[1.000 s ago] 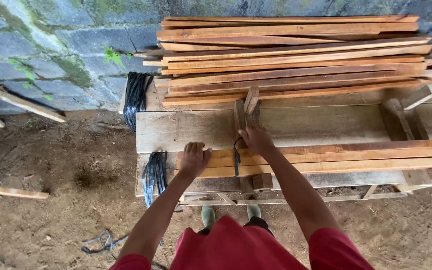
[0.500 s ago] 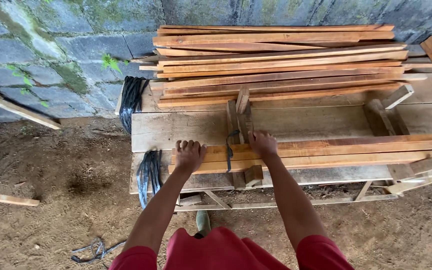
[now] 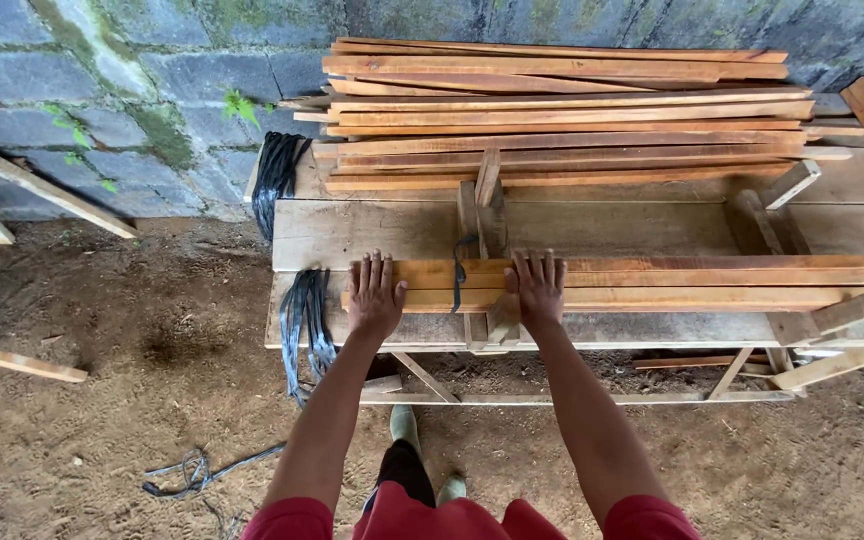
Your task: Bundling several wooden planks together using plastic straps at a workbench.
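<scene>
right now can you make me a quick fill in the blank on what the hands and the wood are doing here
1. Both hands, the left hand and the right hand, lie flat on a bundle of wooden ____.
2. A dark strap crosses the slats between the two ____.
3. Black strapping hangs over the workbench edge beside the ____ hand.
4. Behind the loose pile of slats stands a ____ wall.

Missing words: slats; hands; left; stone

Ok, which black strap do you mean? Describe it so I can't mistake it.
Start at the wooden workbench against the stone wall. On its near edge lies a small stack of slats under both hands. The strap is the single thin black band looped over that stack between the left hand and right hand, unlike the thick bundles hanging off the bench's end.
</scene>
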